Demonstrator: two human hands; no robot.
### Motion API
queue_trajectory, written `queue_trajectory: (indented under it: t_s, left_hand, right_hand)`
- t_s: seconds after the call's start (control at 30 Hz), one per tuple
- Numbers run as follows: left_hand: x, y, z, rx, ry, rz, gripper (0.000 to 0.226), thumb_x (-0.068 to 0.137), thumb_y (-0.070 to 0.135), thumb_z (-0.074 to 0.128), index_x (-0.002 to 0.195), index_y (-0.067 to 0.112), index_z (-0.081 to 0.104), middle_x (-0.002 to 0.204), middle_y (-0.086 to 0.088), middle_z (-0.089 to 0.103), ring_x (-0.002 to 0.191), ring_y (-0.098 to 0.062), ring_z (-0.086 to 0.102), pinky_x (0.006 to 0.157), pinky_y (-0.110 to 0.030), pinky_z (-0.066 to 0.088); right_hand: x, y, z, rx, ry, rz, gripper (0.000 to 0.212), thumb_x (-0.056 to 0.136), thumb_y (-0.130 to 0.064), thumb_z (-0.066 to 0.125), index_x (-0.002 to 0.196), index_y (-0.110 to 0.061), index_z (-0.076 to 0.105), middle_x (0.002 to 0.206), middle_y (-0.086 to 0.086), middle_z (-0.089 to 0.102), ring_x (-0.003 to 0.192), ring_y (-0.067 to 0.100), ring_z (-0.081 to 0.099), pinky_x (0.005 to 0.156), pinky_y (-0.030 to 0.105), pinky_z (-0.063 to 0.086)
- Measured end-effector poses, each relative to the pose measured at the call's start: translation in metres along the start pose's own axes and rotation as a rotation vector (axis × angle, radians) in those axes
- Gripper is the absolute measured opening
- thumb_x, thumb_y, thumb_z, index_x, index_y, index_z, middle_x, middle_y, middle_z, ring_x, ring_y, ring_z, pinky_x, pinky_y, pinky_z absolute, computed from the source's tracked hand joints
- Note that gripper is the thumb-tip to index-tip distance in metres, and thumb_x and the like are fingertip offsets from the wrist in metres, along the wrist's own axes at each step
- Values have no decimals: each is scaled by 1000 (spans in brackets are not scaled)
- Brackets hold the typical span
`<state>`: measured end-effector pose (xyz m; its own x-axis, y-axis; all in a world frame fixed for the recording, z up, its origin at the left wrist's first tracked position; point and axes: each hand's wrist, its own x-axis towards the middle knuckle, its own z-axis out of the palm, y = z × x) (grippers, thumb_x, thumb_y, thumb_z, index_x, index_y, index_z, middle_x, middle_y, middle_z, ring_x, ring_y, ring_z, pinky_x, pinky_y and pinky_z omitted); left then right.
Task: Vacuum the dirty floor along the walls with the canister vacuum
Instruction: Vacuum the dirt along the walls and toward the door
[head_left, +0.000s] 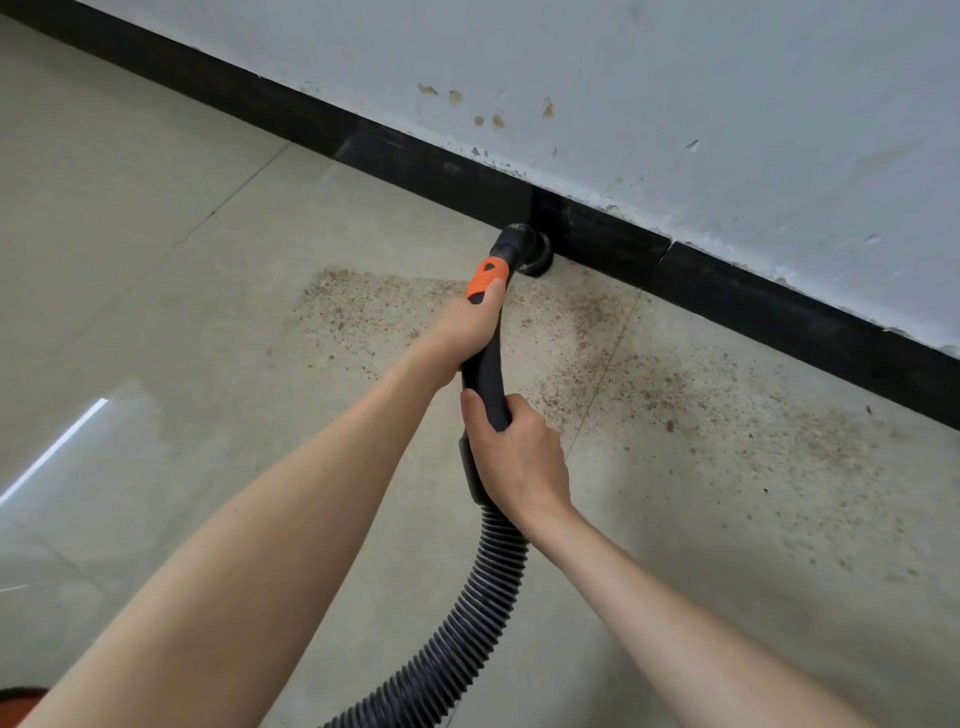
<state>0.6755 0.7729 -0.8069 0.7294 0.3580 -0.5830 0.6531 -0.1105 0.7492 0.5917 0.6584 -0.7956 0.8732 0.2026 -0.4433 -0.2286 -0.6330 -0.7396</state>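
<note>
Both hands on the vacuum wand (488, 364). Left hand (462, 327) wraps the upper end just below the orange collar (485, 280); right hand (519, 457) wraps the lower cuff where the ribbed hose (467, 613) joins. Each grip closed firmly around the tube.

Round brush nozzle (530, 254) sits at 12 o'clock from the hands, on the floor and touching the black baseboard (727, 270).

Brown grit patch (649, 384) spreads from 10 o'clock to 4 o'clock of the nozzle, mostly uncleared.

Risks, judged:
- Nozzle tilts off the floor; suction leaks and grit stays in the baseboard seam.
- Fast strokes scatter crumbs onto clean tile at 9 o'clock.
- Hose trails toward 6 o'clock; a taut pull could drag the canister, which is largely out of view.
- Brush scuffs flaking wall paint (613, 208), adding debris.
</note>
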Motion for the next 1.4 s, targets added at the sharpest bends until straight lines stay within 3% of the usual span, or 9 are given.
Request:
queue_trajectory:
  t_s: [0.13,0.27,0.5,0.73,0.83,1.03,1.3,1.4]
  left_hand:
    - [0,-4,-8,-36,-11,-12,54,93,58,37,110,9,49,100,-11,60,94,-26,62,75,-33,50]
    - [0,-8,-27,-94,44,-20,55,94,58,37,111,8,48,99,-12,60,91,-26,61,71,-31,51]
    - [3,-20,-82,-209,264,-94,63,93,59,36,122,4,50,96,-9,57,82,-22,57,66,-30,46]
    - [-17,-44,-129,-282,397,-157,57,98,51,31,134,8,41,102,-7,51,91,-23,53,77,-36,45]
    - [-29,-58,-140,-311,418,-199,60,98,54,28,135,9,38,110,-8,49,101,-26,52,85,-38,46]
    - [-43,-95,-142,-332,428,-260,65,93,60,32,130,7,42,108,-10,52,98,-27,54,86,-40,48]
    - [-42,-84,-123,-291,352,-237,67,93,60,34,127,3,44,106,-12,54,95,-28,56,83,-39,51]
    - [-39,-75,-114,-271,329,-229,67,93,60,35,126,3,45,106,-13,56,94,-29,59,78,-38,52]
  right_hand:
    - [1,-3,7,-41,-1,-26,39,93,-57,44,90,-20,55,77,-2,61,76,22,61,65,33,44]
    - [10,-13,15,-50,-65,-72,39,90,-58,46,84,-20,55,79,0,65,75,24,64,68,35,49]
    - [33,-44,39,-85,-279,-195,37,89,-58,48,79,-23,55,86,3,69,81,25,66,79,40,55]
    - [29,-64,65,-59,-480,-239,34,90,-52,54,73,-24,55,76,-5,67,79,19,66,78,34,52]
    - [18,-64,74,-99,-526,-270,36,90,-53,54,71,-23,55,75,-4,67,80,22,67,79,37,52]
    - [-8,-47,86,-260,-506,-291,39,86,-65,46,74,-27,48,91,2,70,85,27,66,73,35,50]
    - [-14,-36,69,-274,-423,-267,42,88,-64,43,88,-24,55,89,-2,70,83,25,65,75,35,51]
    - [-12,-34,58,-254,-403,-254,41,90,-62,43,88,-23,55,88,-1,68,81,25,63,69,34,48]
